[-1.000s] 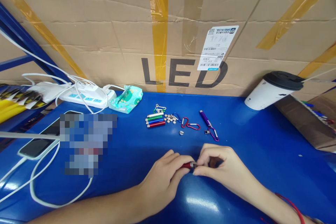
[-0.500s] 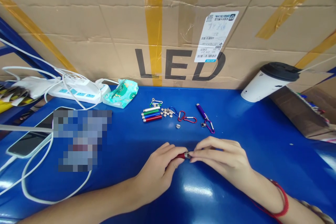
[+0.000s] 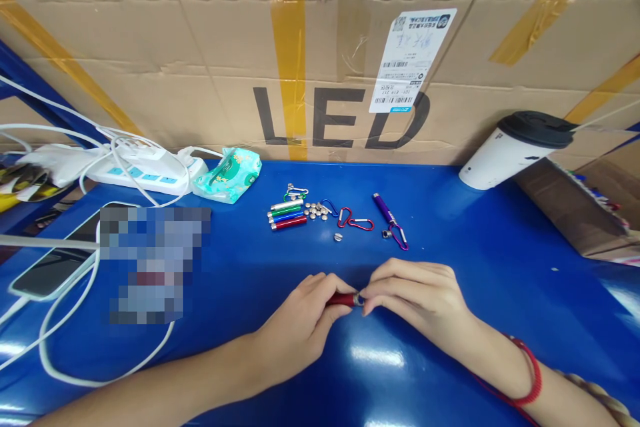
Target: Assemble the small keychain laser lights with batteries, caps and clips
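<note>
Between the thumb and fingers of my left hand (image 3: pixel 305 313) is a small red flashlight (image 3: pixel 343 299), a slim metal tube lying roughly level, its silver end towards the right. My right hand (image 3: pixel 425 290) is closed in a pinch at that silver end piece (image 3: pixel 357 299); the fingertips hide part of it. Beyond the hands, several slim tubes, among them a red one (image 3: pixel 289 223), lie side by side. Next to them are several button cells (image 3: pixel 315 211) and red carabiner clips (image 3: pixel 361 223). A purple flashlight (image 3: pixel 383 208) with a purple carabiner (image 3: pixel 401 237) lies further right.
A large cardboard box (image 3: pixel 210 47) walls off the back of the blue table (image 3: pixel 280 260). On the left are a power strip (image 3: pixel 135 173), cables, a phone (image 3: pixel 60 260) and a tissue pack (image 3: pixel 230 175). A lidded cup (image 3: pixel 510 150) leans by an open carton (image 3: pixel 570 213) at right.
The view has shifted slightly. More of the red tube shows between my left fingers, and my right thumb sits a little lower at its silver end. The things on the table have not moved.
</note>
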Action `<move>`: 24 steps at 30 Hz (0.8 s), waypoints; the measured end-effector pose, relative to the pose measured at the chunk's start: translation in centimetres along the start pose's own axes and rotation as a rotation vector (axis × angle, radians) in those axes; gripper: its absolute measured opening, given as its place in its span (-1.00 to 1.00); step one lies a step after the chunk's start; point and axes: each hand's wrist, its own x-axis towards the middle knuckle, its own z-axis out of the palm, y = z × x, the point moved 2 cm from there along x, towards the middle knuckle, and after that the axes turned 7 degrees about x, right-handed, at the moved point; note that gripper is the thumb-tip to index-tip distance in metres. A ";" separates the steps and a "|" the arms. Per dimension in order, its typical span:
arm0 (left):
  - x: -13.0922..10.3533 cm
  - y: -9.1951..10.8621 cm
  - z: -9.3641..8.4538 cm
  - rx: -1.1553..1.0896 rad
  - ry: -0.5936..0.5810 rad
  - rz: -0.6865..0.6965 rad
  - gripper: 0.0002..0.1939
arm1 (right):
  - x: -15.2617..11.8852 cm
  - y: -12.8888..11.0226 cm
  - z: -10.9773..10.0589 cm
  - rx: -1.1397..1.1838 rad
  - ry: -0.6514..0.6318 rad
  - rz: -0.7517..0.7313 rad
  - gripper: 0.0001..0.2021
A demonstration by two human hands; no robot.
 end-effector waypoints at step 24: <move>0.0 -0.3 0.4 0.039 0.129 0.115 -0.84 | 0.7 0.7 1.7 0.524 -0.030 0.739 -0.86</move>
